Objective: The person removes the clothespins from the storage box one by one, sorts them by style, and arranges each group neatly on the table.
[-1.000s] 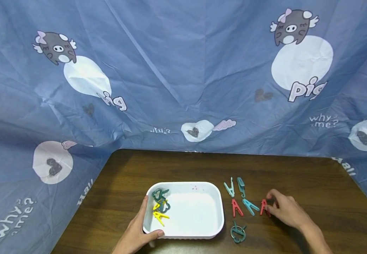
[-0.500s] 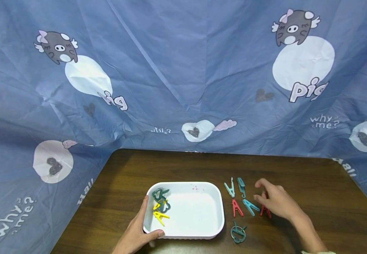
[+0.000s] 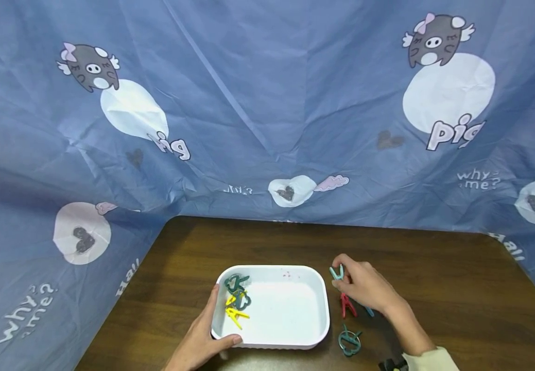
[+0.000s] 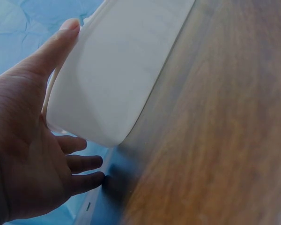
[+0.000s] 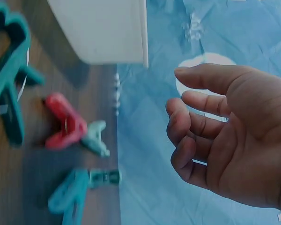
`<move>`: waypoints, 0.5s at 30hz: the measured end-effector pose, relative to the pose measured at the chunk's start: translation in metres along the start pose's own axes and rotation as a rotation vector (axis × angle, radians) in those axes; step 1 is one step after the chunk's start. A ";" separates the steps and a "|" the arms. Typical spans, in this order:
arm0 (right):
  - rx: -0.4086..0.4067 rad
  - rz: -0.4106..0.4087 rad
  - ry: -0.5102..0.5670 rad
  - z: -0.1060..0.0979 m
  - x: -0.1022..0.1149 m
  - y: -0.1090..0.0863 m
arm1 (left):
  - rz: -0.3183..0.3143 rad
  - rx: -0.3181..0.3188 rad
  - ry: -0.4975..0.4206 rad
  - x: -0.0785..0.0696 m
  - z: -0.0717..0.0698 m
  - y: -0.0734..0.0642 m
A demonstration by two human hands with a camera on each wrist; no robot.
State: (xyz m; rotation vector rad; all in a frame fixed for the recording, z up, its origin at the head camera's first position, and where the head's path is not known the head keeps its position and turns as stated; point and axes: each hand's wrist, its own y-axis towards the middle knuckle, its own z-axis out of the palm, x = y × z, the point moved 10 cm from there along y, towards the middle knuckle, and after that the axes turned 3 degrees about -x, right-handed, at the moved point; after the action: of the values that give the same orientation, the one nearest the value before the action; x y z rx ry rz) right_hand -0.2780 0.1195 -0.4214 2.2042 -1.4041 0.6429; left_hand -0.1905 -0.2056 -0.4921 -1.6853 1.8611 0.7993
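My left hand (image 3: 197, 331) clasps the white tray (image 3: 290, 315), likely steadying it; my right hand (image 3: 368, 286), fingers parted, hovers by a pale clip (image 3: 338, 277).

Left hand (image 4: 30, 140), thumb against white tray (image 4: 107, 70), wooden tabletop (image 4: 215, 140), blue cloth (image 4: 25, 21)

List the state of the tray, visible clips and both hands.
Tray: upright on the table
Left hand: gripping the tray's edge
Right hand: holding nothing
Yellow clips: in tray
Two green clips: in tray
Outer green clip: on table
Red clip: on table
Pale clip: on table
Blue clip: on table
Teal clip: on table
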 end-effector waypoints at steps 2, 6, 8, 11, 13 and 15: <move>0.009 -0.020 -0.001 0.005 0.009 0.003 | 0.022 -0.004 0.004 -0.002 -0.001 0.000; 0.026 -0.067 -0.011 0.016 0.026 0.009 | 0.037 0.001 0.001 -0.005 -0.001 0.000; 0.034 -0.086 -0.008 0.023 0.034 0.013 | 0.028 0.008 -0.005 -0.004 -0.001 0.000; 0.043 -0.101 -0.004 0.032 0.045 0.019 | 0.011 0.013 -0.010 -0.003 0.000 0.000; 0.053 -0.108 -0.005 0.040 0.053 0.023 | 0.003 0.015 -0.010 -0.003 0.000 0.001; 0.063 -0.120 -0.011 0.048 0.060 0.027 | 0.001 0.010 -0.011 -0.002 0.000 0.001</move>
State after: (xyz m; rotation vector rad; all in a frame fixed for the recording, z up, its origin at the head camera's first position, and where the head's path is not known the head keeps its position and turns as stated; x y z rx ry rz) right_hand -0.2729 0.0383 -0.4208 2.3242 -1.2620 0.6417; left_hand -0.1912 -0.2040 -0.4903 -1.6704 1.8555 0.7969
